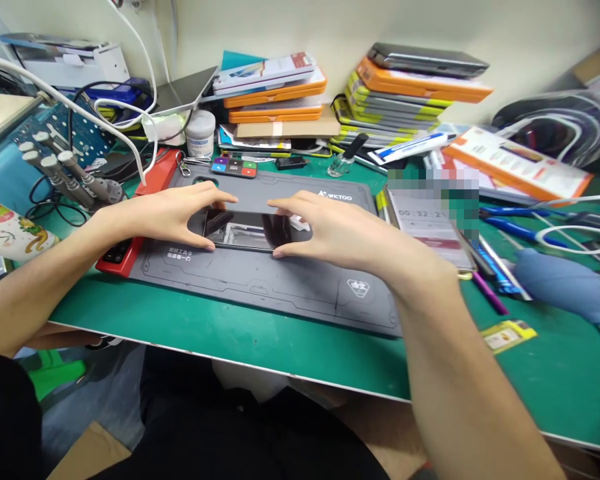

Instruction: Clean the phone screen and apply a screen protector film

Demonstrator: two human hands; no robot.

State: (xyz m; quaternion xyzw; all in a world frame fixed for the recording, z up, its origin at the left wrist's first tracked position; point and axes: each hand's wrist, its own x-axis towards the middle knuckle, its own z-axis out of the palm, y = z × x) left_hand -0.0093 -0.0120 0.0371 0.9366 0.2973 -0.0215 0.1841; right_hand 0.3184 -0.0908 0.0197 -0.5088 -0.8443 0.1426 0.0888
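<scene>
A dark smartphone (pixel 250 230) with a glossy, reflecting screen lies face up over a grey work mat (pixel 280 287). My left hand (pixel 175 212) holds its left end, the thumb at the near edge and the fingers curving over the far edge. At the right end my right hand (pixel 325 227) grips in the same way, its index finger raised off the phone. A small white scrap (pixel 300 224) shows beside the right palm. Parts of both ends of the phone are hidden by the fingers.
Left of the mat stands a red device (pixel 153 193), with grey-handled tools (pixel 73 177) beyond. Another phone (pixel 425 227) showing a timer lies right, near a purple stick (pixel 490 293) and blue air blower (pixel 565 283). Stacked orange boxes (pixel 280 100) line the wall. White cables cross at left.
</scene>
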